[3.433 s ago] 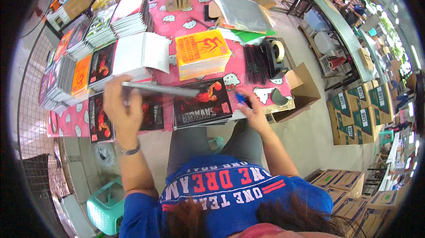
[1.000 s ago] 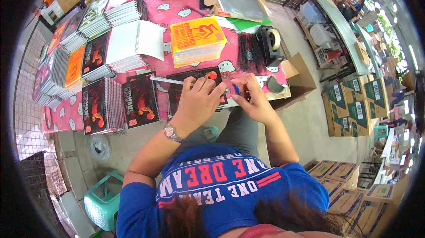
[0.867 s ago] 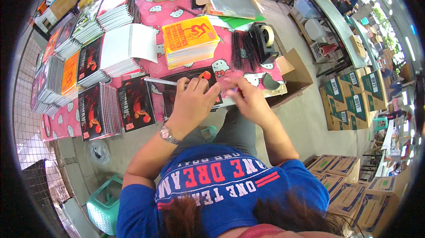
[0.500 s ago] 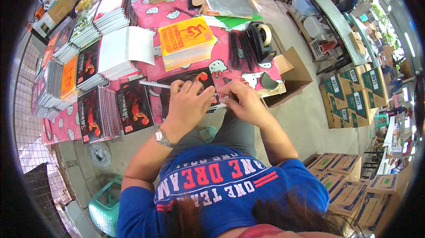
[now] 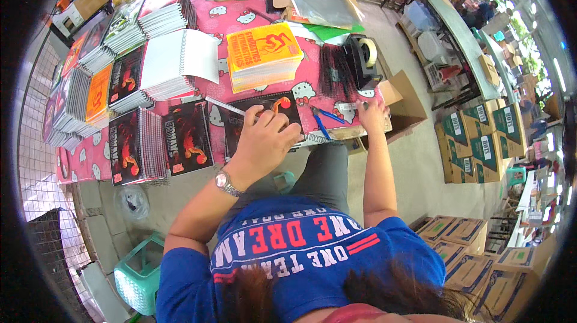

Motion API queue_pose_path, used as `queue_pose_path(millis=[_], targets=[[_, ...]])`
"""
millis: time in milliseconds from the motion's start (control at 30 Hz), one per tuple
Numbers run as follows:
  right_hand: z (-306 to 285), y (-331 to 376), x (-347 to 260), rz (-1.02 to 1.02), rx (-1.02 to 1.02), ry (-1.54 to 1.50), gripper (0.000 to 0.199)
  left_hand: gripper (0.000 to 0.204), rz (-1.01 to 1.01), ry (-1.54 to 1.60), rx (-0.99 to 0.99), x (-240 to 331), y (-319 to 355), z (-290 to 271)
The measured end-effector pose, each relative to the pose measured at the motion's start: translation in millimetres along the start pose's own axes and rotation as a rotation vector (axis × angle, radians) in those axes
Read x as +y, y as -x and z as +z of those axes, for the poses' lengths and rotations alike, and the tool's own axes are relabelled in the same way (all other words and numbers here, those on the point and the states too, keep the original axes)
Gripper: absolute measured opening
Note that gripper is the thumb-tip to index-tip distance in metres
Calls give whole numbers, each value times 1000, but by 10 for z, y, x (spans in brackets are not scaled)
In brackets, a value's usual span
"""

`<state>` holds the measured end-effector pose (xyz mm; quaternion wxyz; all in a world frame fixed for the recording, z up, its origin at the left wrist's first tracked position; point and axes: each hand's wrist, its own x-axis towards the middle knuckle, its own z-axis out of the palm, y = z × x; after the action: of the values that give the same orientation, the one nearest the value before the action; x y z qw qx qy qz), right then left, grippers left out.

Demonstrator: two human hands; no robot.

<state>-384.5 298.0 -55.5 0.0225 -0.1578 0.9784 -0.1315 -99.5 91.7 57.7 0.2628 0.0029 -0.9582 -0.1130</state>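
Observation:
My left hand (image 5: 267,136) lies over a black notebook (image 5: 290,102) with an orange-red figure on its cover. Its fingers are bent and pressed onto the book at the table's near edge. A narrow white strip (image 5: 223,105) runs from beneath this hand toward the upper left. From the notebook's right side sticks out a thin wire coil (image 5: 316,138). My right hand (image 5: 374,113) is at the table's right corner, closed around a dark grey rounded piece (image 5: 362,105) that it mostly covers. Blue-handled pliers (image 5: 324,121) rest on the cloth between my hands.
Stacks of spiral notebooks (image 5: 171,61) fill the table's left side. A pile of yellow books (image 5: 264,58) stands behind my left hand. Black wire coils (image 5: 335,73) and a tape dispenser (image 5: 360,61) are at the right. An open cardboard box (image 5: 409,103) is beside the table.
My right hand has left the notebook's right edge and moved right to the grey piece. The pliers now lie uncovered on the cloth. My left hand has stayed on the notebook.

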Motion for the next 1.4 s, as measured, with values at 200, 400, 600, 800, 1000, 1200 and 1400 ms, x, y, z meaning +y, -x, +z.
queue_pose_path(millis=[200, 400, 600, 800, 1000, 1200, 1400], targets=[[187, -70, 82, 26, -94, 256, 59, 29, -295, -71, 68, -82, 112, -30], [-876, 615, -1146, -886, -1208, -1693, 57, 41, -238, -7, 70, -111, 248, 60], [-894, 533, -1361, -1000, -1019, -1217, 36, 42, -188, 9, 127, -177, 119, -25], [-472, 619, -1284, -496, -1325, -1349, 38, 44, -161, -28, 187, -274, 85, 73], [-627, 751, -1286, -766, -1000, -1101, 49, 43, -202, -39, 185, -240, 118, 63], [-880, 553, -1436, -1095, -955, -1077, 62, 36, -177, 27, 45, -273, 92, -120], [-981, 514, -1585, -1074, -899, -764, 56, 37, -138, 60, 6, -325, 91, -129]])
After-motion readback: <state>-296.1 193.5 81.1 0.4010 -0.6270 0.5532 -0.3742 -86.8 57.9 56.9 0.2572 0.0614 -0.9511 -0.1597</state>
